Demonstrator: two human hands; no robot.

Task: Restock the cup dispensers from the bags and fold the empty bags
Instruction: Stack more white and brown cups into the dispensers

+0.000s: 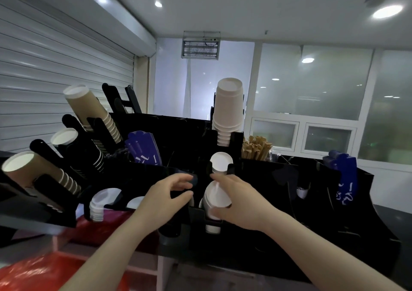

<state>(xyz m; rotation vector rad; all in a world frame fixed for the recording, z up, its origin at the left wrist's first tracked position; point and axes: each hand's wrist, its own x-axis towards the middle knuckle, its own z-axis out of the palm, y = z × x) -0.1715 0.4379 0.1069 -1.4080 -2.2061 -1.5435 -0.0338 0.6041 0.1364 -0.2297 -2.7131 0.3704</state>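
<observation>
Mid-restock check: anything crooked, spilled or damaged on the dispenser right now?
Nothing looks spilled or damaged. Only the white paper cup stack gripped by the right hand leans left, tilted in its front slot of the black cup dispenser rather than seated.

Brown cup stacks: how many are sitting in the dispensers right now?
2. The upper brown stack leans in a slot at upper left. The lower brown stack lies in the far-left slot, nearer the camera. The black dispensers could hide more.

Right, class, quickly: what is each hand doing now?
Left hand: fingers curled; whether it holds anything cannot be told.
Right hand: holding the white cup stack.
</observation>
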